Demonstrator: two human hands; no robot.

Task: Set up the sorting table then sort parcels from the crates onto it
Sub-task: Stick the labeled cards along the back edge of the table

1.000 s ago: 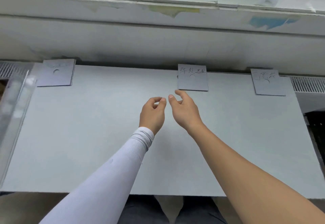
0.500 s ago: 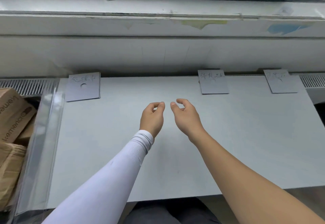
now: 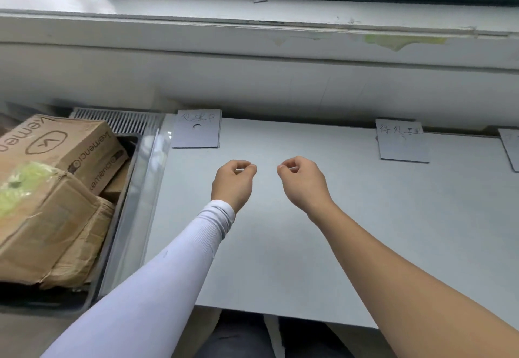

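From the head view, the left hand [image 3: 234,182] and right hand [image 3: 302,180] hover over the grey surface [image 3: 280,245], fingers loosely curled and holding nothing, while cardboard parcels [image 3: 53,189] fill the crate [image 3: 112,248] at left, probably stiff, best gripped by opposite sides.

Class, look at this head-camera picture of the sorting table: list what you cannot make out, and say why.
- Third card, head view: cut off by the right edge.
- Writing on the left card and middle card: too small and faint to read.
- Boxes in the crate: the lower ones are hidden by the top ones, and the left edge cuts them off.
- Left hand and right hand: curled fingers hide the palms.
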